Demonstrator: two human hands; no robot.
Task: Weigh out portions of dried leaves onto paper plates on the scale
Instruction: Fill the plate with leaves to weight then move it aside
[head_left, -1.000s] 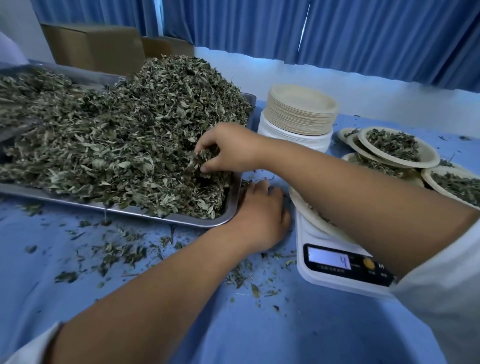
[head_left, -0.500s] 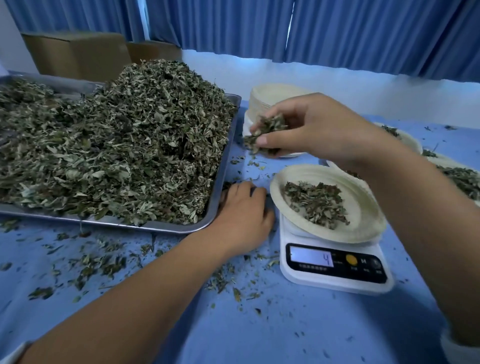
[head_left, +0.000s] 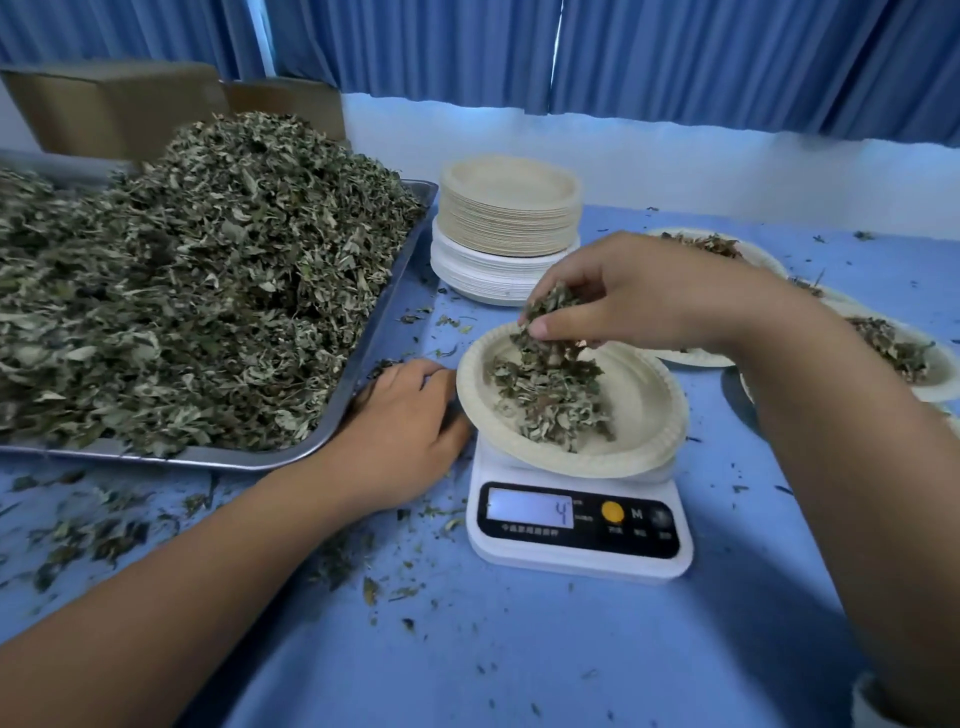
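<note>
The dried leaves (head_left: 550, 400) sat heaped on the paper plate (head_left: 644, 415) on the scale (head_left: 576, 540), the right hand (head_left: 639, 296) just above pinching a clump and shedding bits. Too big a drop would probably overshoot, or flakes would land on the tabletop (head_left: 571, 649). The left hand (head_left: 400, 415) lay flat and relaxed beside the plate; a bump could skew the reading. Half a second earlier the clump was higher, short of the plate.

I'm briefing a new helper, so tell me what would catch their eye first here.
A huge heap of dried leaves fills the metal tray on the left. At centre the right hand pinches a clump of leaves over the paper plate on the white scale, which reads 4. A tall stack of plates stands behind.
</note>
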